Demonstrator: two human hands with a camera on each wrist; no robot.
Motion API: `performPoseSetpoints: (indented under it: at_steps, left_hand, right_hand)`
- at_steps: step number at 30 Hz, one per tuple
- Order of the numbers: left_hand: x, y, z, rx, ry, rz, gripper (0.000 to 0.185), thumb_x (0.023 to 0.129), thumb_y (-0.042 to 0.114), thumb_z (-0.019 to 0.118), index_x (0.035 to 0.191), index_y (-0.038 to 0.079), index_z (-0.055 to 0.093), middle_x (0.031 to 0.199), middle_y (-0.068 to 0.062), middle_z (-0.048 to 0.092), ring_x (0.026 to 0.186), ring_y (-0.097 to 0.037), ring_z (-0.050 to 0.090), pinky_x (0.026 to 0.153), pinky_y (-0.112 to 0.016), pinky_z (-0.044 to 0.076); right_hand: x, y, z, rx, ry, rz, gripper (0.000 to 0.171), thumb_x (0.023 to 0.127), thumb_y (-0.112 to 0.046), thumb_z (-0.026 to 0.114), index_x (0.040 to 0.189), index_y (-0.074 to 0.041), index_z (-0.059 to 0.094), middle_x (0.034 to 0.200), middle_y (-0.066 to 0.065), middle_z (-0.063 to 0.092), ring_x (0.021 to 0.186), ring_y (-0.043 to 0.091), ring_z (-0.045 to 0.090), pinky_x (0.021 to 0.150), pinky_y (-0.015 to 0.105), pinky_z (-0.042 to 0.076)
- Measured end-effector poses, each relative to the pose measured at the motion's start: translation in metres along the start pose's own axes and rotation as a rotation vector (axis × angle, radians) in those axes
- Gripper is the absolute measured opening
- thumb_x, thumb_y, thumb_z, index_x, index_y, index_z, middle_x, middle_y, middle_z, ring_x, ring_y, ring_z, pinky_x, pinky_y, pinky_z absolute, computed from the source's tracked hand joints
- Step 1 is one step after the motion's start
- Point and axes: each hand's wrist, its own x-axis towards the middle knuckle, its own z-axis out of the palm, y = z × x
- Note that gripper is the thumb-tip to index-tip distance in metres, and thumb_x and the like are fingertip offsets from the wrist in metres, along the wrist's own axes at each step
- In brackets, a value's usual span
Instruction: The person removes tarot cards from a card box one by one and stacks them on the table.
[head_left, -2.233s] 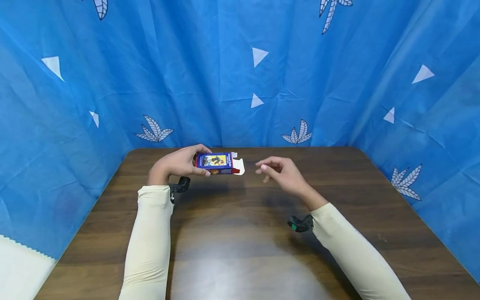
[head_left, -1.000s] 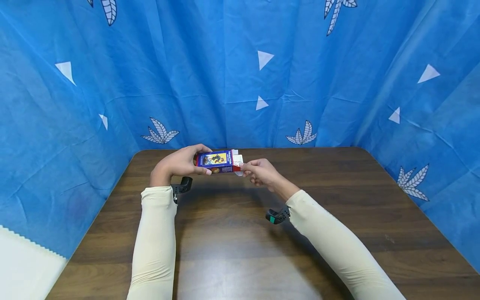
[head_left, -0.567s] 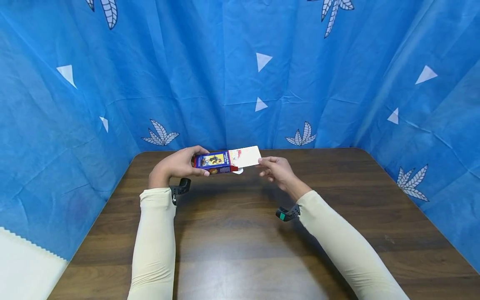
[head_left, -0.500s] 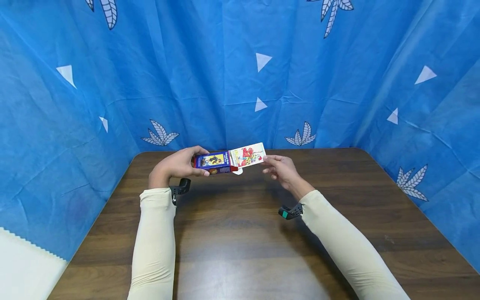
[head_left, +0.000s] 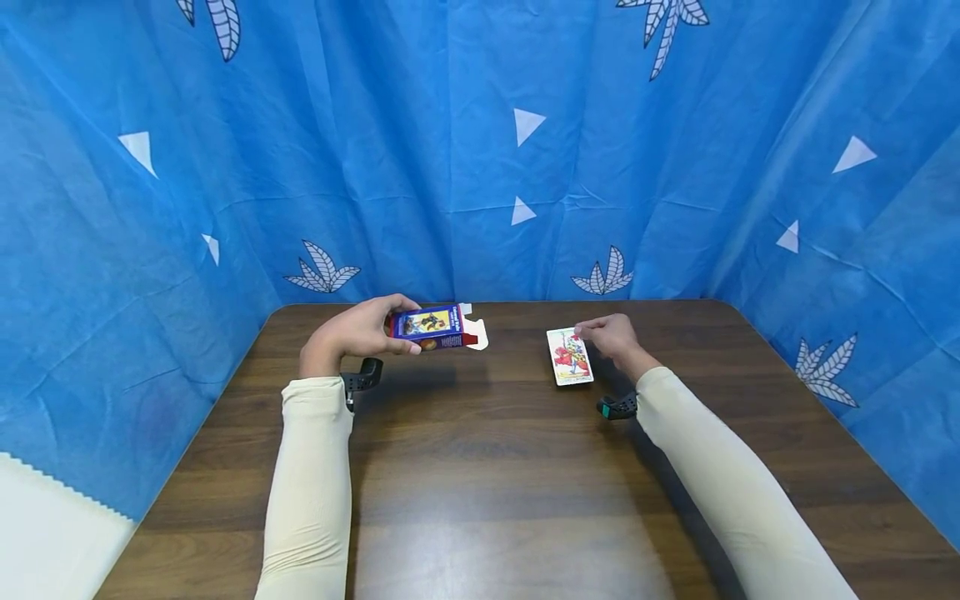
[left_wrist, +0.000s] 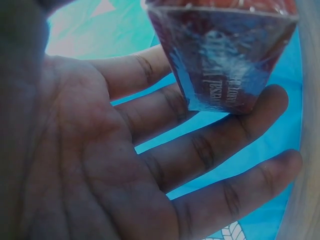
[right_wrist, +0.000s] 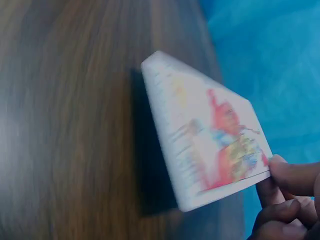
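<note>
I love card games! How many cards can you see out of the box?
1. The card is at the table, pinched by the right hand. More may hide inside the box in the left hand.

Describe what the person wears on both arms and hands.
Both arms are in long, snug cream sleeves that end at the wrists. The left hand and right hand are bare. Under each wrist sits a small black camera mount; the right one has a green mark.

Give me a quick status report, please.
Left hand holds open box. Right hand pinches cards at table. Nothing in the way.
</note>
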Motion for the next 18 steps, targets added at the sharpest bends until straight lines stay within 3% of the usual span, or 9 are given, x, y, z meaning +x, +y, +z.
performPoseSetpoints:
  at_steps: [6,9,13,18]
  left_hand:
    - [0.001,0.000,0.001,0.009,0.003,0.001,0.076,0.079,0.043,0.081,0.140,0.011,0.046,0.132,-0.015,0.055,0.115,-0.032,0.055,0.101,-0.049,0.049]
    - [0.002,0.000,0.002,0.005,0.001,-0.001,0.077,0.078,0.044,0.081,0.139,0.012,0.047,0.132,-0.014,0.056,0.114,-0.031,0.056,0.101,-0.048,0.049]
    - [0.003,-0.002,0.002,0.003,-0.003,-0.003,0.077,0.078,0.045,0.081,0.139,0.013,0.047,0.132,-0.013,0.056,0.114,-0.031,0.056,0.100,-0.048,0.050]
    - [0.003,-0.002,0.000,0.004,-0.008,-0.001,0.077,0.079,0.044,0.081,0.139,0.012,0.046,0.132,-0.013,0.055,0.115,-0.031,0.056,0.100,-0.048,0.050]
  right_hand:
    - [0.008,0.014,0.002,-0.132,0.007,0.025,0.032,0.096,-0.027,0.063,0.116,-0.003,0.071,0.121,0.018,0.061,0.091,0.029,0.049,0.071,0.034,0.043]
    - [0.008,0.017,0.005,-0.169,0.015,0.037,0.032,0.095,-0.026,0.064,0.112,0.000,0.072,0.117,0.019,0.062,0.092,0.027,0.049,0.068,0.031,0.042]
    - [0.007,0.021,0.009,-0.216,0.028,0.029,0.031,0.093,-0.025,0.066,0.106,0.002,0.074,0.118,0.021,0.063,0.096,0.029,0.051,0.072,0.033,0.043]
    - [0.009,0.020,0.013,-0.261,0.043,-0.005,0.028,0.093,-0.024,0.065,0.105,0.000,0.075,0.120,0.022,0.066,0.101,0.031,0.054,0.085,0.040,0.049]
